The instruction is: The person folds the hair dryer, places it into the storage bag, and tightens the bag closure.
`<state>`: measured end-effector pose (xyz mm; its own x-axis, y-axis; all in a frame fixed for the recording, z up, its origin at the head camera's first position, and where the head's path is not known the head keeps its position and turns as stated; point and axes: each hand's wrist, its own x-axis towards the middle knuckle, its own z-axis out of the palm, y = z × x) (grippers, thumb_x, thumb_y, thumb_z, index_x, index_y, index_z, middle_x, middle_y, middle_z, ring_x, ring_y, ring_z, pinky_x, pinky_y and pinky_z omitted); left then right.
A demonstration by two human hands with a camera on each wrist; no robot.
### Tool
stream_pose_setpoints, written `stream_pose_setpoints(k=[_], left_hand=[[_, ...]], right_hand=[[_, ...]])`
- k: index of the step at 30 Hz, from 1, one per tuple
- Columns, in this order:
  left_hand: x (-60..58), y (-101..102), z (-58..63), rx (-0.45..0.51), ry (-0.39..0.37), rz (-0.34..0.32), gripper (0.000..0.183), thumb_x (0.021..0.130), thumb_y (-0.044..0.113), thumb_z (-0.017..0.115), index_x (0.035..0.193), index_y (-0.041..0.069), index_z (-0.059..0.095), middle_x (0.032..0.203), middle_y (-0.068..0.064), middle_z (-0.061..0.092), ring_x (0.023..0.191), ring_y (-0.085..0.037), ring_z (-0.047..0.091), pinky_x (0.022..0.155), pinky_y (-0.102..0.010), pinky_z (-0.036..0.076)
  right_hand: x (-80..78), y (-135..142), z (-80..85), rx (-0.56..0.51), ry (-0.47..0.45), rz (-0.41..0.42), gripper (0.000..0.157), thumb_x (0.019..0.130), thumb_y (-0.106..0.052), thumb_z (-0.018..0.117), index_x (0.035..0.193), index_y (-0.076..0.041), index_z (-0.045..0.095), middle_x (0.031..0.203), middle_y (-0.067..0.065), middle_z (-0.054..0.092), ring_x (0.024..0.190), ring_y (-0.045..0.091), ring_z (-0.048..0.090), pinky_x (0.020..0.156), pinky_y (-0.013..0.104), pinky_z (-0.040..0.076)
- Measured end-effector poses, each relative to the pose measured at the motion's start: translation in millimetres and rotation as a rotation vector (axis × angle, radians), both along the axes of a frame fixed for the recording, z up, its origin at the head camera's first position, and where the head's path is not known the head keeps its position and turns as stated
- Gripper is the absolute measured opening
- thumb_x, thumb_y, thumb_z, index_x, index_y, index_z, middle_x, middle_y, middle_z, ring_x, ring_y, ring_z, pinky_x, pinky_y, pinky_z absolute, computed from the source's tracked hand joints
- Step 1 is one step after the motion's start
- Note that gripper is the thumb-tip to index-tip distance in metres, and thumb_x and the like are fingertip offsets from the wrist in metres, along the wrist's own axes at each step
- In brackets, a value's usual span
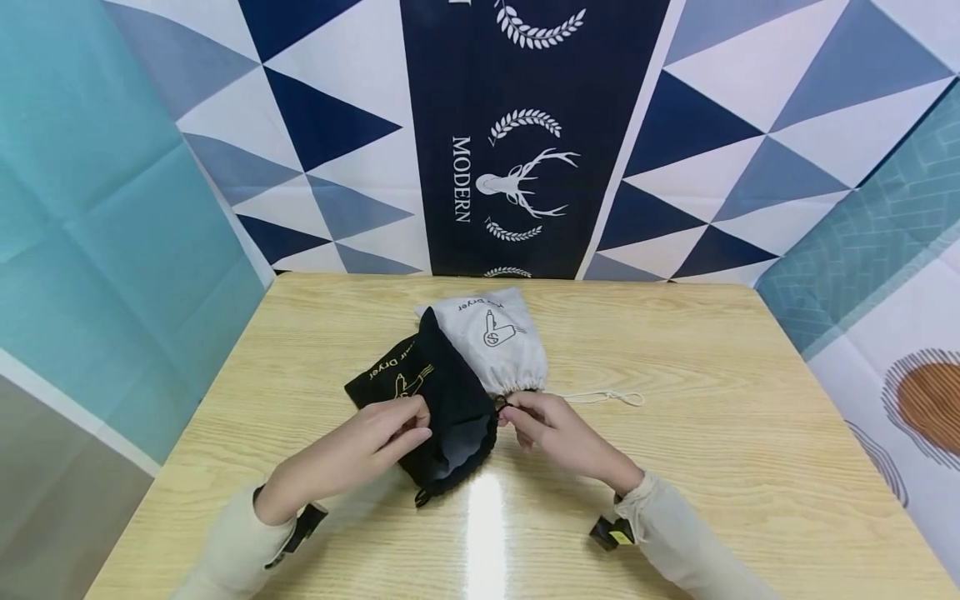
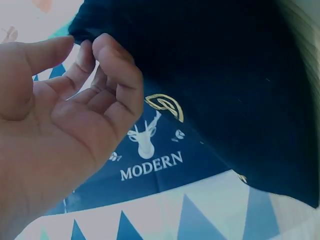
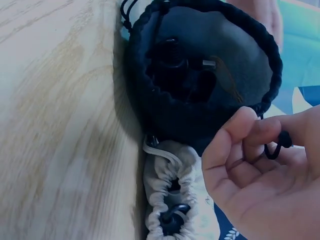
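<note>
A black drawstring bag with gold hair dryer print lies on the table, its mouth toward the person. In the right wrist view the open mouth shows a grey lining and a dark object with a plug-like metal tip; its kind is unclear. My right hand pinches the bag's black drawstring at the rim, its knotted end sticking out past the fingers. Over the bag's near left side, my left hand has loosely bent fingers, with no cloth visible between thumb and fingers.
Behind the black bag lies a grey-white drawstring bag with the same print, its mouth gathered; something black shows inside. Its white cord trails right over the wooden table. A patterned cloth hangs behind the table.
</note>
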<state>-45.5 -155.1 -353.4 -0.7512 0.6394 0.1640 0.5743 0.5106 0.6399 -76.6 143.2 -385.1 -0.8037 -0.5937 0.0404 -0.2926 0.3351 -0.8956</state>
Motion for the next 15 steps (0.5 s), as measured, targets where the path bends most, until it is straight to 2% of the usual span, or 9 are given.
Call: stream_pose_setpoints(k=[4, 9, 12, 15], left_hand=[[3.6, -3.1, -8.5, -0.092, -0.008, 0.059, 0.022, 0.105, 0.027, 0.053, 0.083, 0.021, 0.052, 0.066, 0.013, 0.04, 0.058, 0.0, 0.041, 0.054, -0.02, 0.041], [17.4, -5.5, -21.8, -0.225, 0.019, 0.11, 0.038, 0.1, 0.044, 0.058, 0.07, 0.021, 0.049, 0.06, 0.014, 0.04, 0.052, 0.001, 0.037, 0.05, -0.02, 0.038], [26.3, -2.4, -28.0, -0.318, 0.057, 0.15, 0.041, 0.094, 0.053, 0.062, 0.071, 0.021, 0.053, 0.063, 0.014, 0.043, 0.053, -0.001, 0.039, 0.049, -0.022, 0.038], [31.9, 3.7, -32.4, -0.403, 0.135, 0.173, 0.044, 0.088, 0.058, 0.067, 0.073, 0.018, 0.057, 0.066, 0.011, 0.047, 0.057, -0.006, 0.047, 0.05, -0.027, 0.041]], right_hand=[[1.9, 3.4, 1.4, -0.02, -0.018, -0.005, 0.028, 0.107, -0.022, 0.047, 0.098, -0.005, 0.066, 0.065, 0.004, 0.054, 0.06, 0.032, 0.055, 0.058, 0.031, 0.046], [4.4, 6.5, 2.1, -0.019, -0.007, -0.019, 0.026, 0.108, -0.019, 0.045, 0.094, -0.011, 0.065, 0.064, 0.009, 0.055, 0.06, 0.036, 0.055, 0.057, 0.03, 0.045], [6.1, 7.7, 4.7, -0.015, 0.006, -0.028, 0.024, 0.108, -0.016, 0.045, 0.093, -0.011, 0.064, 0.063, 0.011, 0.054, 0.057, 0.03, 0.054, 0.055, 0.028, 0.044], [6.0, 9.2, 3.9, -0.003, 0.024, -0.04, 0.023, 0.107, -0.016, 0.046, 0.092, -0.013, 0.064, 0.063, 0.009, 0.054, 0.057, 0.026, 0.054, 0.055, 0.026, 0.044]])
